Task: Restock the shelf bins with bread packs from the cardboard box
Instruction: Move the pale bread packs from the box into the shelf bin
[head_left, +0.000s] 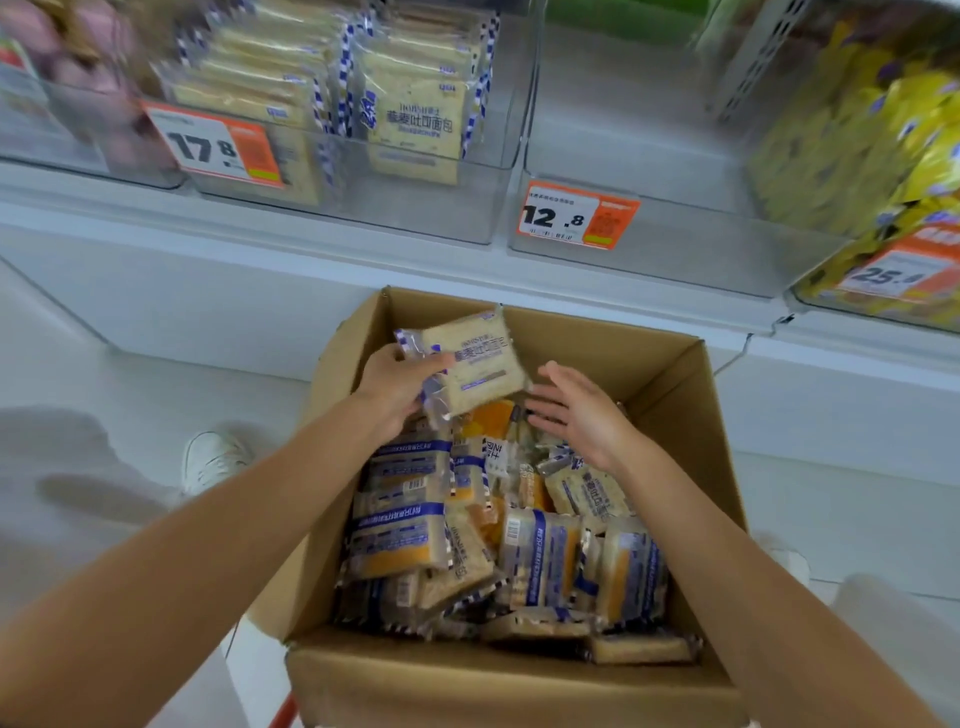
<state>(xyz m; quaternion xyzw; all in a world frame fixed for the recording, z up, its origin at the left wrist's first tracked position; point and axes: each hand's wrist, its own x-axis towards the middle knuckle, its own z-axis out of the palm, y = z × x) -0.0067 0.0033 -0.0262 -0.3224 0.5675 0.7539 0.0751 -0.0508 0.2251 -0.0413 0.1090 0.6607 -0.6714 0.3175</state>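
Left hand (396, 383): over the far part of the box, thumb and fingers curled, pinching the left sealed edge of one bread pack.
Bread pack (479, 364): held above the box near its far wall, printed face up, tilted with its right corner lower; pale loaf under a clear wrapper with blue-and-white checked ends.
Right hand (579, 413): fingers straight and slightly spread, palm turned left towards the held pack, just beside its right lower corner; whether it touches cannot be told.
Cardboard box (670, 384): open-topped, brown, on the near side of the shelf front, between both forearms.
Loose packs (400, 540): piled in the box at mixed angles, some flat, some on edge; blue bands, barcodes and orange-yellow sides show.
Left-centre bin (415, 205): clear plastic, on the far shelf, left of centre.
Shelved packs (415, 119): same print as the held pack, standing in rows inside that bin.
Price tag 17.8 (213, 145): orange and white, on that bin's front.
Centre bin (649, 249): clear plastic, directly beyond the box.
Price tag 12.8 (576, 215): on the centre bin's front left corner.
Right bin (810, 299): holds yellow packs (857, 145), blurred; an orange tag on its front.
Far-left bin (78, 150): pinkish goods inside, too blurred to tell.
White shoe (213, 460): on the pale floor, left of the box.
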